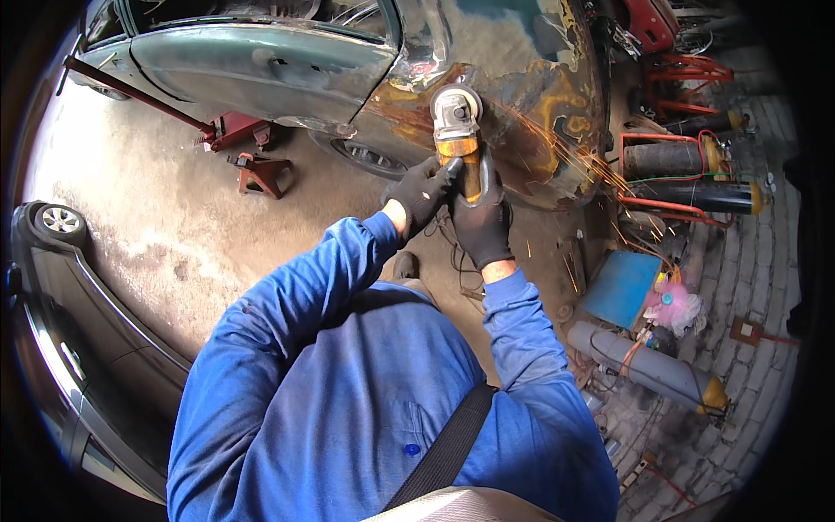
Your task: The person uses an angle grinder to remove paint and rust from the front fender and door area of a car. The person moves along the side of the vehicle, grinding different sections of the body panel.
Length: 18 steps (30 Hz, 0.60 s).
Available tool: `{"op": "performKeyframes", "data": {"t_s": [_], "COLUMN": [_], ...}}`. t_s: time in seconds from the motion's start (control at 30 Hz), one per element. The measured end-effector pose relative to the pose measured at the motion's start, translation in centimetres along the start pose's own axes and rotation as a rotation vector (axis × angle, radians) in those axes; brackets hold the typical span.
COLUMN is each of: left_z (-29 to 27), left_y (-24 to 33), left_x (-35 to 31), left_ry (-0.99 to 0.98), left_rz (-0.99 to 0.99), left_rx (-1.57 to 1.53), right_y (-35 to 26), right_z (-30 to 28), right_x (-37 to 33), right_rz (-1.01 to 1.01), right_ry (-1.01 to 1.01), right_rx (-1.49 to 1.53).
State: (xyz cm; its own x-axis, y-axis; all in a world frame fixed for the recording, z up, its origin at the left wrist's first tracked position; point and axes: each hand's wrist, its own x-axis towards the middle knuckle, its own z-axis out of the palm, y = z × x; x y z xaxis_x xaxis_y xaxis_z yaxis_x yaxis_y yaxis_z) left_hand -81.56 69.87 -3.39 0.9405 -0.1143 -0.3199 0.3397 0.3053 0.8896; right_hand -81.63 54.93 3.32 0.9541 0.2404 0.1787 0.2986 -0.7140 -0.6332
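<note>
A yellow angle grinder with a silver head and a round disc rests against the rear side panel of a worn green car. Orange sparks fly from the disc toward the right and downward. My right hand, in a dark glove, is wrapped round the grinder's rear body. My left hand, gloved too, closes on the grinder's left side just behind the head. The panel around the disc is stripped to brown, yellow and grey patches.
A red floor jack and a red jack stand stand left of the rear wheel. Gas cylinders and a blue box are on the right. A grey cylinder lies near the brick wall. Another dark car is at left. Cords trail below my hands.
</note>
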Motion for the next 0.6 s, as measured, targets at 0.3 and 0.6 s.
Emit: {"op": "performKeyframes", "data": {"t_s": [0.3, 0.6], "left_z": [0.5, 0.0], "left_y": [1.7, -5.0], "left_x": [0.1, -0.6], "left_ry": [-0.009, -0.046], "left_rz": [0.155, -0.13], "left_rx": [-0.046, -0.103], "right_y": [-0.1, 3.0], "right_z": [-0.4, 2.2], "right_x": [1.1, -3.5], "right_rz": [-0.053, 0.187], "right_ry": [0.069, -0.103], "right_rx": [0.055, 0.141]}}
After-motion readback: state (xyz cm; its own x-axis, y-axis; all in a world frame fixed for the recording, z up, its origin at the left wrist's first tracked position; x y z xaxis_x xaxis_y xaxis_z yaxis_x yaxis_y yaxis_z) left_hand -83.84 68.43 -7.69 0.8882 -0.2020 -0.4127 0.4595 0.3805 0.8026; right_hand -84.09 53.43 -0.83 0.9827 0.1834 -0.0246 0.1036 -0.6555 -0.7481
